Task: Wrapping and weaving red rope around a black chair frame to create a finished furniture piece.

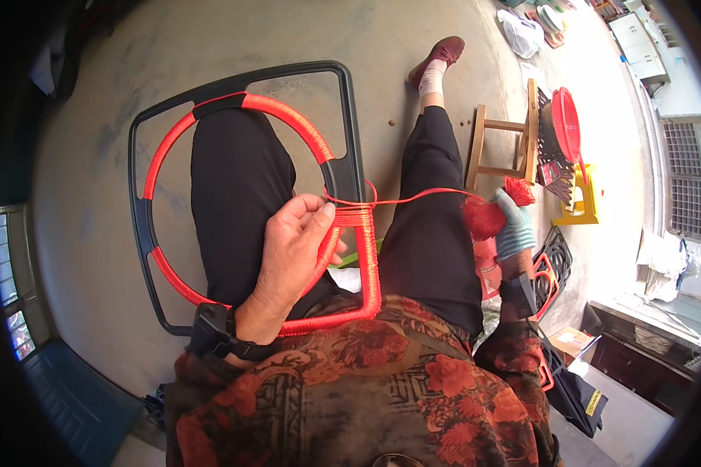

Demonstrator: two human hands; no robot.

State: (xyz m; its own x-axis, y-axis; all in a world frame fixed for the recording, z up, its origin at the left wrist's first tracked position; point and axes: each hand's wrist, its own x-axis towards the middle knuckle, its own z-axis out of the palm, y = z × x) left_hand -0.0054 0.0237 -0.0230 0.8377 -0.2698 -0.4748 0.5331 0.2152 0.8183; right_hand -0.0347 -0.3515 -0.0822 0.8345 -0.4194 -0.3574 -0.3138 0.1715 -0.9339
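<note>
A black square frame with a round inner ring (352,117) lies across my left thigh. Red cord is wound tightly round much of the ring and round the frame's near right corner (371,280). My left hand (292,241) is bare and closed, thumb and forefinger pinching the ring where fresh turns of cord lie. From there a strand of red cord (424,193) runs taut over my right leg to a red cord bundle (487,218). My right hand (516,226), in a striped knit glove, is wrapped round that bundle. The left fingers' undersides are partly hidden.
Beyond my right leg stand a wooden stool (479,144) and a yellow stool (588,198), with a red round basket (566,124) beside them. More black frames (554,249) lean at the right. A dark blue bench (62,401) stands at the lower left.
</note>
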